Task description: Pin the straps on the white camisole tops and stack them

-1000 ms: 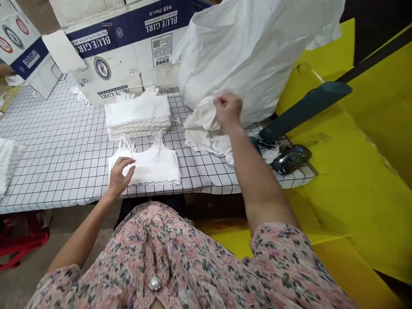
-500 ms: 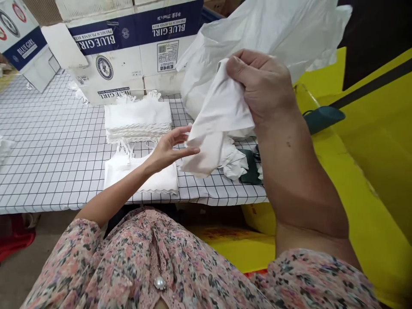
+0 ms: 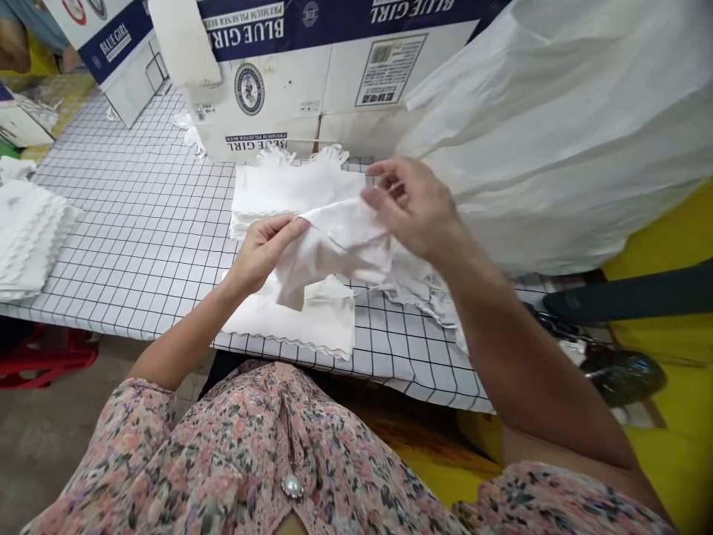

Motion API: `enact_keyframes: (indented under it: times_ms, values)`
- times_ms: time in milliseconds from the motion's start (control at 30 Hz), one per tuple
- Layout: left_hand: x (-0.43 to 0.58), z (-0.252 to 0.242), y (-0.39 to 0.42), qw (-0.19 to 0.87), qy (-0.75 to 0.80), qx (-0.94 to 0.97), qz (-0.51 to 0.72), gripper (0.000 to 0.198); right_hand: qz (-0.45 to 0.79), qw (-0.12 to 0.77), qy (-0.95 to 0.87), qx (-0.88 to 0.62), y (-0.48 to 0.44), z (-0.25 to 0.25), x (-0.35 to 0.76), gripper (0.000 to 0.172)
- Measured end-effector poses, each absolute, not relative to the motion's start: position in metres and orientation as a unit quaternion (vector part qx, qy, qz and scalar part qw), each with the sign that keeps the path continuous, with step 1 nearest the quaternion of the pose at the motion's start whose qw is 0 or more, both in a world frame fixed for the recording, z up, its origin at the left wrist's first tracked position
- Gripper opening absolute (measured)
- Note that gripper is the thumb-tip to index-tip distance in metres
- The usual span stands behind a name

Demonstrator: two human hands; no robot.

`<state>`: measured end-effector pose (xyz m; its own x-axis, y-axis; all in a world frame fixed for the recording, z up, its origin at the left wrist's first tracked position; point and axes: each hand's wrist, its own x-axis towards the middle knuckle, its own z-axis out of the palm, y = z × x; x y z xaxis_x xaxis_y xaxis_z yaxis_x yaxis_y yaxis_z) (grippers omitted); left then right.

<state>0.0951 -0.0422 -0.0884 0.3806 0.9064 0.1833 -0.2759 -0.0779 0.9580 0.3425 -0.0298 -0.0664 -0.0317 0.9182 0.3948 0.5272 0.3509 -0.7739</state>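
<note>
The left hand [image 3: 261, 253] pinches a white garment [image 3: 334, 245], held up to open it out; the right hand [image 3: 412, 208], half-open at its far side — grip unclear; a folded scalloped garment [image 3: 317, 323] lies below, near the worktop's [image 3: 139, 223] front edge.

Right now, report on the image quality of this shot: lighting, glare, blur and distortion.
In the head view, the light is even, with no harsh glare, though the white cloth shows only soft folds. In the head view, the right hand looks slightly soft, perhaps from motion blur. In the head view, wide-angle distortion bends the edge of the grid-patterned table cover.
</note>
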Motion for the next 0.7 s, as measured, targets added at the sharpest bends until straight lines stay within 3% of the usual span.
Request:
enact_keyframes:
  times_ms: [67, 267, 367, 467, 600, 700]
  values:
    - [0.093, -0.088, -0.038, 0.571, 0.291, 0.605, 0.472, 0.047, 0.195, 0.422, -0.724, -0.509, -0.039, -0.085, 0.325, 0.053]
    - [0.083, -0.09, -0.025, 0.455, 0.285, 0.714, 0.449, 0.053, 0.403, 0.447, -0.671, -0.434, -0.041, -0.124, 0.296, 0.057]
    - [0.083, -0.09, -0.022, 0.463, 0.27, 0.723, 0.435, 0.056, 0.413, 0.439, -0.679, -0.418, -0.032, -0.124, 0.29, 0.058]
    - [0.084, -0.083, -0.024, 0.495, 0.263, 0.721, 0.407, 0.055, 0.396, 0.402, -0.72, -0.404, -0.026, -0.127, 0.282, 0.048]
    - [0.066, -0.065, -0.022, 0.593, 0.272, 0.658, 0.375, 0.049, 0.286, 0.392, -0.713, -0.506, -0.023, -0.134, 0.292, 0.037]
    - [0.034, -0.066, -0.008, 0.629, 0.292, 0.64, 0.331, 0.042, 0.381, 0.393, -0.672, -0.498, -0.028, -0.126, 0.311, 0.036]
